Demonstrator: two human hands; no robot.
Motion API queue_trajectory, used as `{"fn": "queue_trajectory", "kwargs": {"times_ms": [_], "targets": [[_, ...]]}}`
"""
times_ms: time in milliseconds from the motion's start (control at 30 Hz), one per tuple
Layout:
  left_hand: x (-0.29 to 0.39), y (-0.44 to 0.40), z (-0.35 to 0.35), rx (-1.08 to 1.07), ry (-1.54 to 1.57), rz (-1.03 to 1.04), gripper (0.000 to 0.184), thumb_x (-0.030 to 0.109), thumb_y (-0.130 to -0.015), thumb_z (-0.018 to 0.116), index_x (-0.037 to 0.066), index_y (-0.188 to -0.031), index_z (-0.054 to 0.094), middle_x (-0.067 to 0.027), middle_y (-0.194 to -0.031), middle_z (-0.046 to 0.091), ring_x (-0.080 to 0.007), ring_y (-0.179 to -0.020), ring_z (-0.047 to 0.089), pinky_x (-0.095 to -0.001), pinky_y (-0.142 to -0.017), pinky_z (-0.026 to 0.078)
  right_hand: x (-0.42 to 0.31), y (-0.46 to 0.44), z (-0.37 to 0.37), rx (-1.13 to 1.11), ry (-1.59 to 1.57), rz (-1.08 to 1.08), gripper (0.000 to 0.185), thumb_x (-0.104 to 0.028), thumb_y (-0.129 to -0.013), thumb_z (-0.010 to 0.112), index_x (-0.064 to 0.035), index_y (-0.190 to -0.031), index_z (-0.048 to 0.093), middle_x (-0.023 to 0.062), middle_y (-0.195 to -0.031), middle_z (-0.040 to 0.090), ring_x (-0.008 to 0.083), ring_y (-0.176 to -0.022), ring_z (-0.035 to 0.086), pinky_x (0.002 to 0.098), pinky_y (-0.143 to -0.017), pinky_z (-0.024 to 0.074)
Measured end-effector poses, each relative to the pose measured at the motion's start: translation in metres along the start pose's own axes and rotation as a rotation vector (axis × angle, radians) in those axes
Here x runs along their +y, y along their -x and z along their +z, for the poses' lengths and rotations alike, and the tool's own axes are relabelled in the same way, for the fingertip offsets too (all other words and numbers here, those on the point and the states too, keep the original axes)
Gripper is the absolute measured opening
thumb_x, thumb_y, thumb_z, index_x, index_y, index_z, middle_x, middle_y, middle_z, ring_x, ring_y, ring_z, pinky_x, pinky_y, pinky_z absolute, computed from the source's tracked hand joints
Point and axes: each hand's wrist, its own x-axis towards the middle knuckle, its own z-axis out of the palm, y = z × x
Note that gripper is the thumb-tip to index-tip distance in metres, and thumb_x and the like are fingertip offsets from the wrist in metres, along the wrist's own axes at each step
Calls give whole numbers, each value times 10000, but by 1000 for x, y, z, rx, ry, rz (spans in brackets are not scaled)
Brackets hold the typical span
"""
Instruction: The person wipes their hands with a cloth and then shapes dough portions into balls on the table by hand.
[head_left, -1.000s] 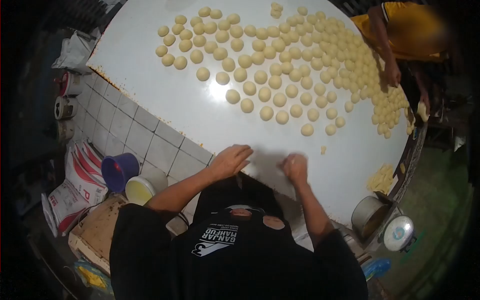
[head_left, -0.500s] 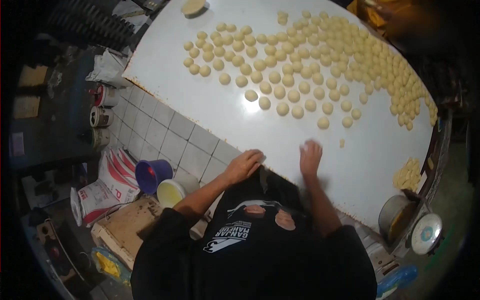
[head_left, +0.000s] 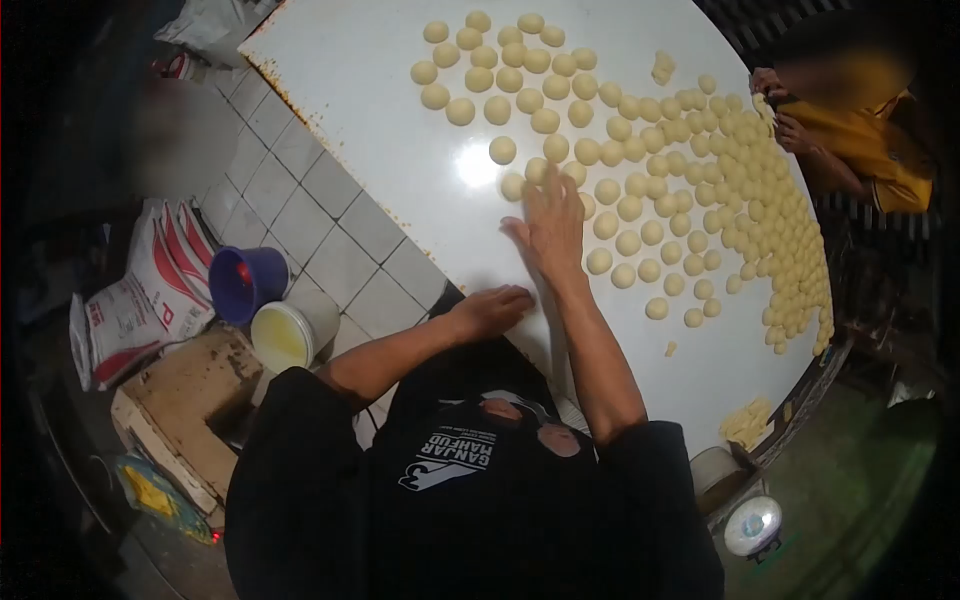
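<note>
Many round pale dough balls lie spread over the white table, packed most densely toward the right. My right hand is stretched over the near edge of the balls, its fingers apart and over or touching a few of them; what lies beneath the fingertips is partly hidden. Near the table's front edge, my left hand rests with its fingers curled, and whether anything is under them is hidden. A small dough scrap lies to the right.
Dough strips lie at the table's right corner, beside a pot and a scale. Another person works at the far right edge. On the left floor stand a purple bucket, a white bucket, sacks and a box.
My right hand has moved forward from the near table edge to the dough balls, and its fingers have spread. My left hand stays near the edge. The camera view has shifted.
</note>
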Motion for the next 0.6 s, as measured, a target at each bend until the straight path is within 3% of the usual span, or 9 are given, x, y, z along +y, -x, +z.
{"fn": "queue_trajectory", "kwargs": {"times_ms": [33,67,100,167,200,333,433,567,600], "targets": [[-1,-4,-10,-15,-7,12,367,105,-942,726,60,-1300,658,-117,-1349,672,-325,-1208,690,-415,-1020,592,-1,-14,1,-17,321,-90,471,-214,-937,828,-28,-1335,658,204,-1355,665,434,-1198,640,500,-1059,508],[0,-8,-11,14,-4,67,356,105,-952,702,58,-1303,663,-118,-1298,676,-339,-1181,691,-438,-999,589,3,-9,-7,79,186,-20,398,-209,-903,851,-40,-1225,692,189,-1318,679,413,-1197,646,503,-1053,507],[10,-8,-8,27,15,132,347,104,-962,678,56,-1306,668,-119,-1247,680,-354,-1153,691,-461,-977,586,11,10,-20,100,215,11,398,-209,-903,851,-40,-1225,692,189,-1318,679,413,-1197,646,503,-1053,507],[30,-20,-8,-164,126,131,366,104,-949,704,62,-1311,682,-129,-1212,690,-363,-1140,692,-466,-965,579,40,63,-63,-49,93,95,361,-199,-883,863,-37,-1163,701,183,-1274,690,403,-1197,645,506,-1032,510],[48,-34,-4,-304,216,160,369,103,-941,717,62,-1307,688,-136,-1210,693,-364,-1137,693,-471,-961,576,45,91,-90,16,112,177,326,-185,-895,851,-39,-1141,695,180,-1233,695,401,-1173,649,504,-1011,515],[130,-117,46,-336,240,652,299,88,-937,745,45,-1232,714,-136,-1125,683,-358,-999,699,-455,-851,595,88,228,-190,336,283,491,215,-144,-926,811,-38,-1063,683,176,-1120,699,407,-1095,660,496,-948,530],[178,-185,100,-433,173,705,293,124,-980,743,56,-1263,708,-148,-1101,711,-345,-981,718,-440,-859,608,151,343,-232,455,401,720,179,-140,-942,791,-42,-1037,677,185,-1101,694,408,-1087,660,499,-926,539],[259,-265,203,-536,125,695,241,160,-1021,724,23,-1216,689,-186,-1027,701,-372,-899,715,-455,-785,600,193,430,-318,505,362,1035,192,-164,-960,781,-27,-1041,673,194,-1106,696,423,-1081,671,520,-890,548],[276,-279,227,-553,129,563,200,147,-1015,720,19,-1160,672,-192,-1007,672,-403,-900,690,-480,-772,577,198,437,-341,503,312,1140,202,-170,-978,757,-22,-1088,674,196,-1134,697,435,-1089,678,537,-897,553]]}}
